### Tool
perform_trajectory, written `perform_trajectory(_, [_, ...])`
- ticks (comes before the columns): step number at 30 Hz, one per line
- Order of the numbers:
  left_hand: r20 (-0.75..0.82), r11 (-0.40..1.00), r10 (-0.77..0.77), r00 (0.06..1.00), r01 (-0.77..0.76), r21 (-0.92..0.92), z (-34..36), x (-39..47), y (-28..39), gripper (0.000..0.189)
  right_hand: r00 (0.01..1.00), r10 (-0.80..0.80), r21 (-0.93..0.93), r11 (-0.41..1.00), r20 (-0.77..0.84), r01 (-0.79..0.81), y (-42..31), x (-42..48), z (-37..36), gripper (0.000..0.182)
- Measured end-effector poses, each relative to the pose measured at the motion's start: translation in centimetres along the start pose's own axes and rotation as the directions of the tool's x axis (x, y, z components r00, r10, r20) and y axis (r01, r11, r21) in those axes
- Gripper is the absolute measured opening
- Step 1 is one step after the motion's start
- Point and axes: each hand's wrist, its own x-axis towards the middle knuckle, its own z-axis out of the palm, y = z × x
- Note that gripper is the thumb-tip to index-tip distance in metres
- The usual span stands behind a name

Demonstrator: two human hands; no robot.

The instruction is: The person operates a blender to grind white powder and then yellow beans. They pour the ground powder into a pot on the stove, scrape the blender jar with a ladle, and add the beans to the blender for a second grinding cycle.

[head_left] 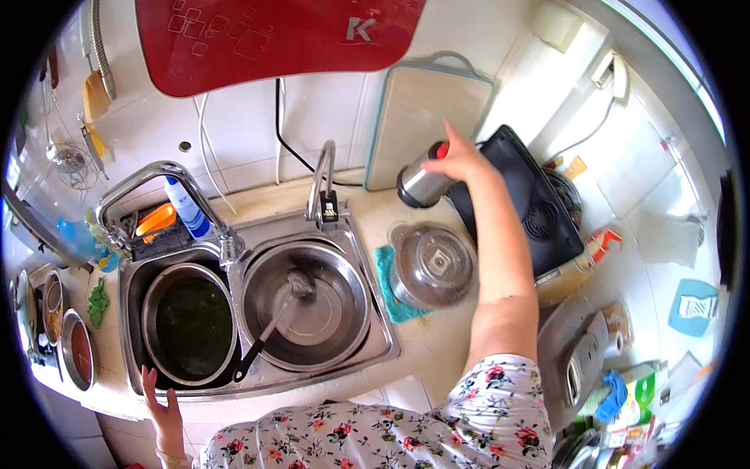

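Observation:
My right hand (463,161) is stretched out to the back of the counter, at the upper end of a steel cylindrical appliance (423,183) with black ends and a red part. Thumb and forefinger are spread there; whether they grip it is unclear. My left hand (161,404) is empty, fingers apart, by the sink's front left edge. The left basin holds a steel pot (153,346) of dark green liquid. In the right basin sits a wide steel bowl (334,328), with a black-handled scrubbing brush (269,331) leaning across its rim.
A steel pot with a clear lid (436,264) rests on a teal cloth (387,293). Behind the appliance lean a cutting board (430,117) and a black panel (521,199). Two taps, one a chrome faucet (158,170), arch over the sink. A red hood (281,44) overhangs the wall.

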Motion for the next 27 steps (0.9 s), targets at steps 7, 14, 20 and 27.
perform_trajectory(7, [0.070,0.975,0.090,0.993,-0.074,-0.211,2.9,4.3,2.1,0.070,0.988,-0.133,-0.005,0.991,0.078,0.133,-5.6,-10.6,-9.6,0.107])
perform_trajectory(14, [0.128,0.955,0.155,0.980,-0.115,-0.272,2.7,5.2,1.9,0.069,0.984,-0.099,-0.026,0.994,0.151,0.104,-4.9,-16.1,-6.7,0.109])
perform_trajectory(20, [0.108,0.972,0.086,0.990,-0.060,-0.226,0.3,4.6,0.0,0.071,0.970,-0.068,-0.021,0.997,0.233,0.075,-4.5,-16.0,-5.7,0.113])
perform_trajectory(27, [0.106,0.975,0.011,0.994,0.013,-0.222,-0.6,3.2,0.0,0.071,0.945,-0.078,0.007,0.997,0.319,0.080,-4.1,-15.6,-5.8,0.115])
